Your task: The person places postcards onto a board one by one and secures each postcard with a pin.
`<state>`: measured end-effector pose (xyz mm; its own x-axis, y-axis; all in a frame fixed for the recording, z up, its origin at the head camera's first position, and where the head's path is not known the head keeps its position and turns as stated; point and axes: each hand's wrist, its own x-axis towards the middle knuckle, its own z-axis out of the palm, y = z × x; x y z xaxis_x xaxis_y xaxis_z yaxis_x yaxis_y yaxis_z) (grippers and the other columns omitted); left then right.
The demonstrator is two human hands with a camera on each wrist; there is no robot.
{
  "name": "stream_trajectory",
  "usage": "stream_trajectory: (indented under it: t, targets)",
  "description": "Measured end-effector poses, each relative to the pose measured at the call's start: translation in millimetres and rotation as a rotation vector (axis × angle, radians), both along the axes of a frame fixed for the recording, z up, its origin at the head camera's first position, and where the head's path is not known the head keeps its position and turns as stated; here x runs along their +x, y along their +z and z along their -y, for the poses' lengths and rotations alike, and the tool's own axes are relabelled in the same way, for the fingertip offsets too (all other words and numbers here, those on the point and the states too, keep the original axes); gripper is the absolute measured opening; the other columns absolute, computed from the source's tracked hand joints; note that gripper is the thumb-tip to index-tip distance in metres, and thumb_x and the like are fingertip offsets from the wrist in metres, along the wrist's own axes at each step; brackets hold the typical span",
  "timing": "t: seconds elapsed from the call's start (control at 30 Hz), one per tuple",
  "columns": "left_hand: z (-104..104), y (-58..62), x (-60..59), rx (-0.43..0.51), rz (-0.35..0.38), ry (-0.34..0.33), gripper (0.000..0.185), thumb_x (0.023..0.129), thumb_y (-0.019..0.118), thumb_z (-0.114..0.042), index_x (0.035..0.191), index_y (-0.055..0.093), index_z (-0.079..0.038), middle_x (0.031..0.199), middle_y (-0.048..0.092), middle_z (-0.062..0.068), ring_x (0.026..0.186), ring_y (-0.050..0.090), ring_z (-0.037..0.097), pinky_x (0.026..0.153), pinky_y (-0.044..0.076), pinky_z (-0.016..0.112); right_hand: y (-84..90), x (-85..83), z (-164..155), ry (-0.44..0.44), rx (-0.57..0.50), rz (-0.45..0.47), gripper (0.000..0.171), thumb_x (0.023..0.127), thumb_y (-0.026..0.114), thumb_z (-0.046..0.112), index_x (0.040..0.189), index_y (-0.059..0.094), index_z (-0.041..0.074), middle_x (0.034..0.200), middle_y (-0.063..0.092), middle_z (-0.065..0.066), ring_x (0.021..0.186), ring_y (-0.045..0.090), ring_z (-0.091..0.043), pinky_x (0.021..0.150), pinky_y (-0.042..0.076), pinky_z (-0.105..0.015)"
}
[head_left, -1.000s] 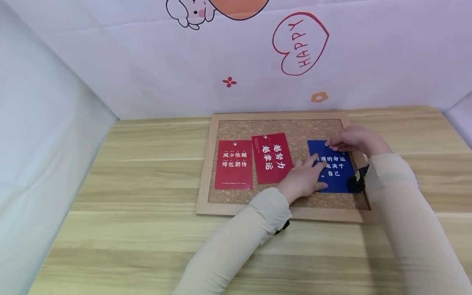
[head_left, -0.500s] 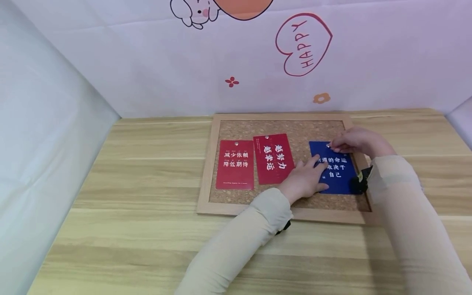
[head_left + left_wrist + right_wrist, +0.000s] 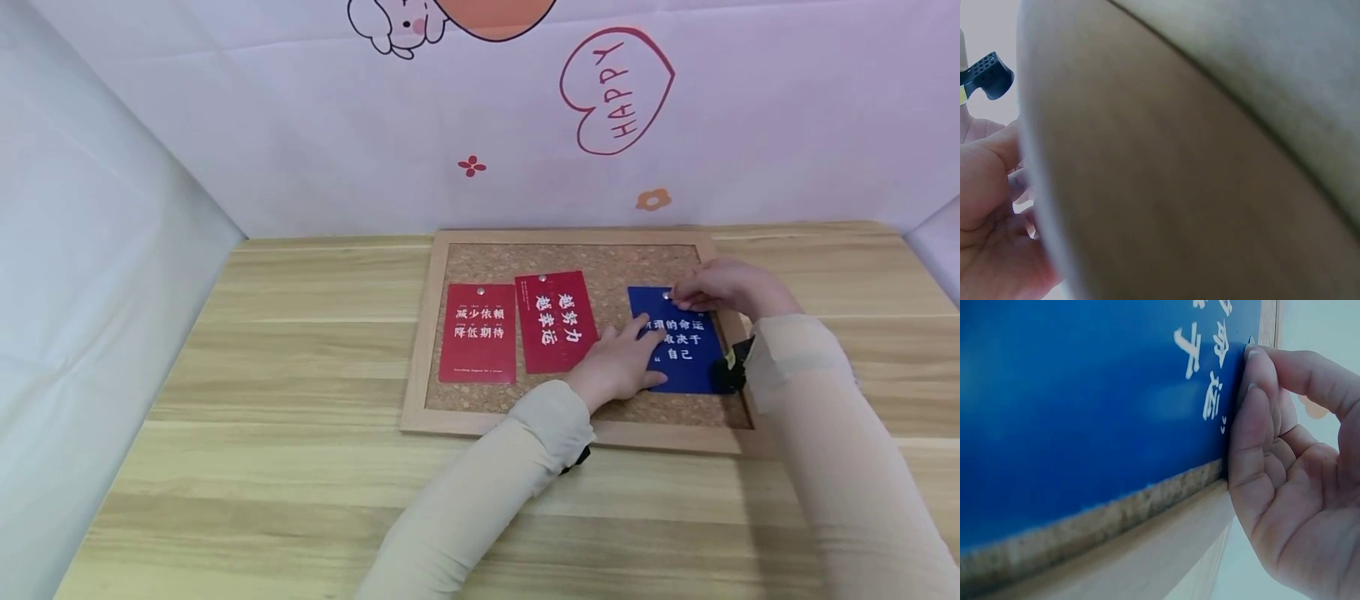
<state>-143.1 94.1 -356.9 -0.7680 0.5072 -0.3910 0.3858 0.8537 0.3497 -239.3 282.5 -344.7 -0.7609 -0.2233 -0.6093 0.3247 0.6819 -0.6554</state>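
Blue card point(image 3: 681, 340) lies on the right part of the cork board point(image 3: 577, 258), to the right of two red cards point(image 3: 477, 333) point(image 3: 556, 321) that each already carry a pin near the top edge, so you look to be on the last of three fixings. Working left to right: your left hand point(image 3: 617, 360) lies flat with its fingers spread, pressing the card's left half down against the cork to steady it; it grips nothing. Your right hand point(image 3: 723, 286) is at the card's far edge, fingertips drawn together on a small pushpin point(image 3: 666, 294), pinching it where it meets the card. From the right wrist view, your fingers point(image 3: 1254, 419) sit tight against the blue surface beside the wooden frame point(image 3: 1166, 550). I judge the next move wants a straight downward push on the pin while the left hand keeps the card from sliding. How deep the pin sits I cannot tell.
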Motion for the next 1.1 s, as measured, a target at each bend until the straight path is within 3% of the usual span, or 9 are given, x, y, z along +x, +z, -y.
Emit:
stream_trajectory:
  t: [0.27,0.67,0.9,1.1]
  targets:
    - [3,-1.4,-2.6,0.004,0.01,0.003,0.06,0.096,0.048,-0.047,0.15,0.026,-0.035,0.162,0.011,-0.009,0.141,0.027,0.018,0.113,0.035,0.028,0.6,-2.6,4,0.009,0.005,-0.002,0.018,0.093,0.053,0.013,0.096,0.064,-0.001,0.072,0.063,0.01,0.072,0.059,-0.003,0.07,0.052,-0.018]
    - [5,-0.6,-0.4,0.019,-0.014,-0.013,0.058,0.098,0.049,-0.041,0.15,0.029,-0.03,0.162,0.013,-0.005,0.145,0.023,0.025,0.114,0.034,0.031,3.6,-4.8,9,-0.013,-0.02,0.032,0.014,0.091,0.053,0.011,0.085,0.065,0.005,0.071,0.062,0.009,0.071,0.058,-0.003,0.07,0.051,-0.018]
    - [5,4.2,4.7,0.021,-0.031,-0.02,0.054,0.098,0.05,-0.038,0.148,0.034,-0.027,0.158,0.025,-0.001,0.143,0.027,0.021,0.111,0.037,0.03,1.8,-6.2,5,-0.029,-0.045,0.059,0.019,0.092,0.052,0.011,0.078,0.065,0.012,0.07,0.062,0.01,0.069,0.058,-0.002,0.07,0.051,-0.018]
    - [21,18.3,9.8,0.084,-0.057,-0.056,0.049,0.098,0.05,-0.034,0.145,0.04,-0.024,0.15,0.04,-0.002,0.14,0.036,0.015,0.113,0.036,0.03,0.7,-7.4,3,-0.027,-0.033,0.065,0.018,0.094,0.053,0.014,0.08,0.065,0.013,0.07,0.062,0.012,0.069,0.058,-0.001,0.07,0.05,-0.018]
